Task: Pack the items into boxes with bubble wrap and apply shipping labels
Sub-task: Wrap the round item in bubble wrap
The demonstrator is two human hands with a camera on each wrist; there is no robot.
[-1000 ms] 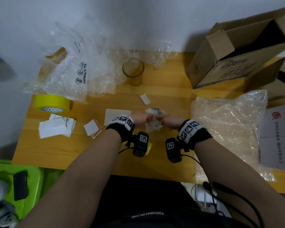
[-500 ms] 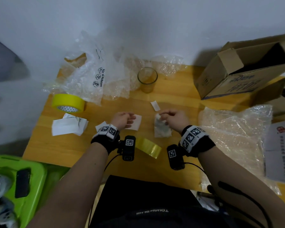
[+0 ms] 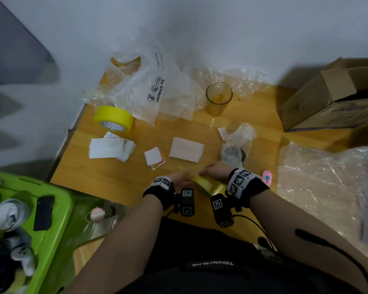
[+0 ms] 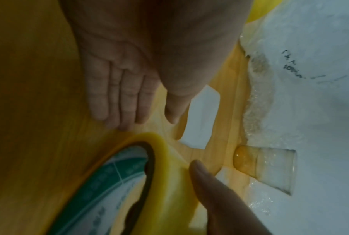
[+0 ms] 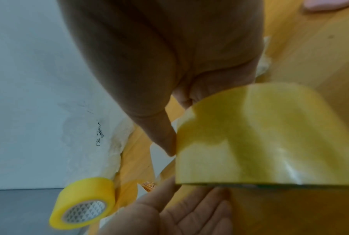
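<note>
A roll of clear yellowish packing tape (image 3: pixel 209 185) is near the table's front edge. My right hand (image 3: pixel 210 172) grips it, with the thumb (image 5: pixel 166 139) on its outer face and fingers behind it. My left hand (image 3: pixel 182 177) is just left of the roll, palm up with straight fingers (image 4: pixel 125 101), holding nothing. A small item wrapped in bubble wrap (image 3: pixel 235 148) lies just beyond the hands. White labels (image 3: pixel 186 149) lie on the table. A drinking glass (image 3: pixel 218 98) stands at the back. An open cardboard box (image 3: pixel 336 96) is at the far right.
A bright yellow tape roll (image 3: pixel 114 118) and an air-cushion bag (image 3: pixel 153 92) sit back left. More label sheets (image 3: pixel 108 147) and a small card stack (image 3: pixel 154 158) lie left. Bubble wrap (image 3: pixel 327 183) covers the right side. A pink cutter (image 3: pixel 267 178) lies by my right wrist. A green bin (image 3: pixel 51 219) is lower left.
Both hands left the wrapped item and drew back toward the table's front edge. My right hand took hold of the clear tape roll; my left hand opened beside it.
</note>
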